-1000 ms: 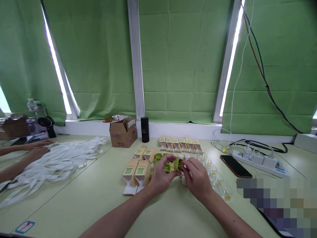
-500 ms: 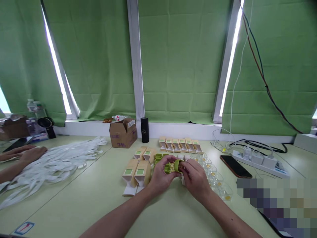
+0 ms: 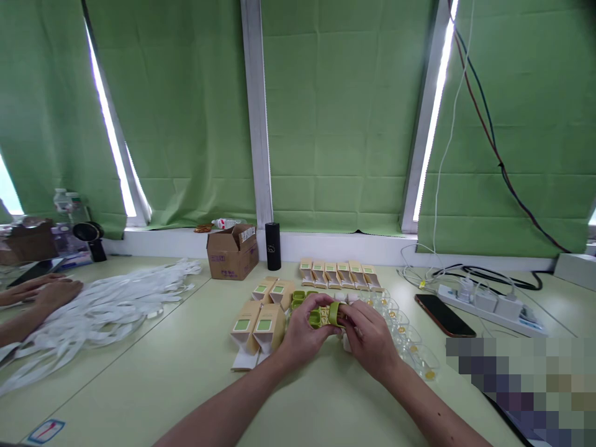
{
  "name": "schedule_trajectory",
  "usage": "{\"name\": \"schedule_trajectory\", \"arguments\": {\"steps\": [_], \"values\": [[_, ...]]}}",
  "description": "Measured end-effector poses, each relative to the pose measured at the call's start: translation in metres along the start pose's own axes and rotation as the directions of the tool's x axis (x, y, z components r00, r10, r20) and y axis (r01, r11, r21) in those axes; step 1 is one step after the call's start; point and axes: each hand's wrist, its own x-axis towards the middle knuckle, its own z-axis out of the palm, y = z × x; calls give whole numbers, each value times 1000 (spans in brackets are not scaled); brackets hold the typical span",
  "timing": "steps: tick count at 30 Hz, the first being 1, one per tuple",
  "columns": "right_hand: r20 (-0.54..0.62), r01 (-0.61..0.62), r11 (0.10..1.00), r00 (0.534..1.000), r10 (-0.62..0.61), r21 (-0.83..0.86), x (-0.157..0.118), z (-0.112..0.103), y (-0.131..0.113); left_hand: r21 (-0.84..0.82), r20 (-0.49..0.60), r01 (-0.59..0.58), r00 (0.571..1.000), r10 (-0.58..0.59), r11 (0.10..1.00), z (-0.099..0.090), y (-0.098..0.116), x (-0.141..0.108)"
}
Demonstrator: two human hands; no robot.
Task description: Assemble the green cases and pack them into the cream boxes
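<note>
The green cup (image 3: 334,314) is held up between the two hands, over the near middle of the table (image 3: 186,372). The left hand (image 3: 303,332) holds it with thumb and fingers bent around its left side. The right hand (image 3: 372,335) is narrow, with its fingers pinched close at the cup's right side; what the tips do inside is too small to tell. More green cups (image 3: 298,296) sit just behind and beside the left hand, and some small white things (image 3: 347,298) lie behind the right hand. To the right are rows of clear cups (image 3: 424,362) with yellow bits in them. Four tan boxes (image 3: 270,325) stand to the left of the left hand, and a row of six small boxes (image 3: 331,274) stands farther back. Next to the clear cups lies a black phone (image 3: 446,315), with a white power strip (image 3: 493,305) and cords behind it. At the back are a brown box (image 3: 231,253) and a black can (image 3: 272,246). Far left, another person's hands (image 3: 53,293) rest by a big pile of white straps (image 3: 116,304). Green blinds (image 3: 335,118) hang behind the table.
</note>
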Motion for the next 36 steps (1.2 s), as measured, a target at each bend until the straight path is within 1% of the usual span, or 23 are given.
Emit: {"name": "schedule_trajectory", "arguments": {"steps": [2,4,7,9,11,13,16,18,20,22,24,27,29,32,36], "values": [[23,5,1000,1000,-6,31,1,-5,0,-17,-1,-8,1000,8,1000,-1,1,1],[22,-12,998,1000,10,68,0,-8,0,-24,-15,-28,999,28,999,-2,2,2],[-3,-79,988,997,80,134,0,-10,-2,24,-68,-77,995,79,997,-6,2,4],[10,-131,975,991,132,181,-1,-9,-4,85,-80,-118,989,125,989,-8,3,4],[45,-170,962,985,164,211,-2,-7,-6,141,-56,-170,982,179,975,-9,5,4],[73,-184,955,982,172,232,-2,-5,-7,181,-19,-234,970,241,955,-9,5,4],[80,-184,945,982,169,269,-3,-3,-7,219,30,-326,944,327,920,-8,3,4],[74,-186,941,982,172,282,-3,-3,-7,233,52,-355,934,353,905,-8,2,4],[67,-192,940,981,181,281,-3,-2,-6,245,63,-345,938,340,906,-8,2,2],[57,-204,939,979,196,277,-4,-2,-5,255,48,-304,952,302,918,-9,5,1],[46,-216,936,976,211,277,-5,-1,-5,266,2,-255,965,263,930,-10,9,1],[27,-216,937,976,218,275,-5,-1,-5,280,-78,-190,972,219,941,-10,12,2],[20,-209,940,977,211,269,-5,0,-6,276,-104,-152,977,186,949,-10,12,3],[24,-194,948,981,195,252,-6,1,-8,258,-89,-125,984,152,958,-9,11,4],[30,-178,955,984,176,239,-8,2,-8,257,-65,-135,985,157,957,-7,12,3]]}}
